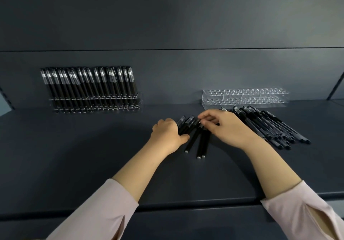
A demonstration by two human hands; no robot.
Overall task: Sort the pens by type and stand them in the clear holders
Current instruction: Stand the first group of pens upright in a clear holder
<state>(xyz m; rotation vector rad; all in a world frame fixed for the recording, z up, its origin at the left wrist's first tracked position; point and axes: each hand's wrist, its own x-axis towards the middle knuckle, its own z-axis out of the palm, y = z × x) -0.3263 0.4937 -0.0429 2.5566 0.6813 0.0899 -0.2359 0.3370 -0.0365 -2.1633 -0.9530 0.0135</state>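
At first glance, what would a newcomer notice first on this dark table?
The two hands at the centre: the left hand grips a bundle of black pens, the right hand pinches one of them. Behind, a full holder stands at the left, an empty holder at the right, with loose pens lying before it.

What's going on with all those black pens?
A person is sorting pens on a dark counter. Their left hand grips a bunch of pens, and the right hand pinches at the top of that bunch. The left holder is already packed with standing pens. The right holder is empty, and a loose pile of pens lies flat just in front of it.
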